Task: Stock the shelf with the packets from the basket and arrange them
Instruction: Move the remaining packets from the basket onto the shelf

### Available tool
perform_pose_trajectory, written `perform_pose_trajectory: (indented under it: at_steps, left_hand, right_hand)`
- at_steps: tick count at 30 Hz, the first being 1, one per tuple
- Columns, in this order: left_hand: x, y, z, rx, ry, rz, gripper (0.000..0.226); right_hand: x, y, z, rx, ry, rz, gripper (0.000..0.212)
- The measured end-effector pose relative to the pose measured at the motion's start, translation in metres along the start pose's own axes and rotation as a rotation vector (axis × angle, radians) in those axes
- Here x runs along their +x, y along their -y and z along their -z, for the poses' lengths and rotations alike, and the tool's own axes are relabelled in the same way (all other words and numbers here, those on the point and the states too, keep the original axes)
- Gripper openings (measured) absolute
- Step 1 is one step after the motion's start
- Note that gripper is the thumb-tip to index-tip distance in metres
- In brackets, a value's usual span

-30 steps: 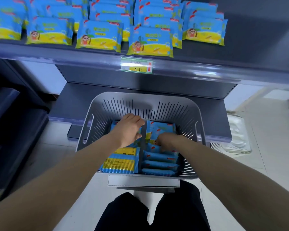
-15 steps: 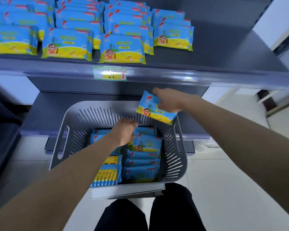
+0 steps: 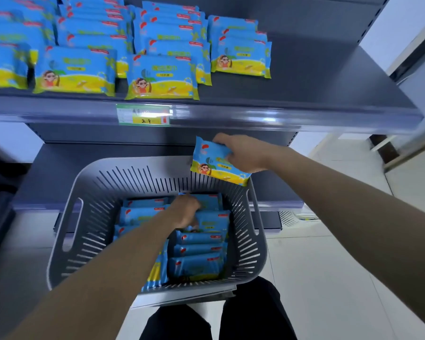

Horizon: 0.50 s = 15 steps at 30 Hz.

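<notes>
A grey slotted basket (image 3: 66,229) sits in front of me with several blue and yellow packets (image 3: 196,256) stacked inside. My right hand (image 3: 245,153) grips one blue and yellow packet (image 3: 214,163) above the basket's far right corner, just under the upper shelf's front edge. My left hand (image 3: 187,209) is down inside the basket, its fingers curled onto the packets there; what it holds is hidden. The upper shelf (image 3: 304,77) carries rows of the same packets (image 3: 162,77) across its left and middle.
The right end of the upper shelf is bare dark metal. A price tag (image 3: 142,115) hangs on its front rail. A lower shelf (image 3: 49,173) lies behind the basket. My dark trouser legs (image 3: 250,312) and the pale tiled floor (image 3: 329,278) lie below.
My right hand left the basket with a packet and has carried it up and right to just below the upper shelf. My left hand stays among the packets in the basket.
</notes>
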<state>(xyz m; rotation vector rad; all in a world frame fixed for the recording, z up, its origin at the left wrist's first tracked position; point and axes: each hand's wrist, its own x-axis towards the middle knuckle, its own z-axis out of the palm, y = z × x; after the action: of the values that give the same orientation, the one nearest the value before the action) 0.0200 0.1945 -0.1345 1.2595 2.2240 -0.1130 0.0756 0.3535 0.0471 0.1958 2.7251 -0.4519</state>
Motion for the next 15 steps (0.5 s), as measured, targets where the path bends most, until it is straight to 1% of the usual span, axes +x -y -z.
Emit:
perform_pose_trajectory:
  at_steps: [3, 6, 9, 11, 15]
  left_hand:
    - [-0.018, -0.001, 0.026, -0.118, -0.061, 0.026, 0.038]
    - [-0.043, -0.002, 0.068, -0.194, -0.113, 0.017, 0.039]
    - [-0.073, -0.009, 0.116, -0.188, -0.163, -0.03, 0.039]
    - [-0.091, -0.018, 0.147, -0.165, -0.203, -0.069, 0.034]
    - [-0.119, -0.036, 0.206, -0.179, -0.355, -0.126, 0.023]
  right_hand:
    - [-0.006, 0.004, 0.016, -0.017, -0.004, 0.001, 0.045]
    - [-0.016, 0.012, 0.045, -0.044, -0.02, 0.008, 0.044]
    - [-0.029, 0.02, 0.085, -0.032, -0.078, 0.011, 0.044]
    - [-0.037, 0.02, 0.116, -0.021, -0.148, -0.004, 0.05]
    - [-0.043, 0.002, 0.168, -0.068, -0.258, -0.083, 0.057]
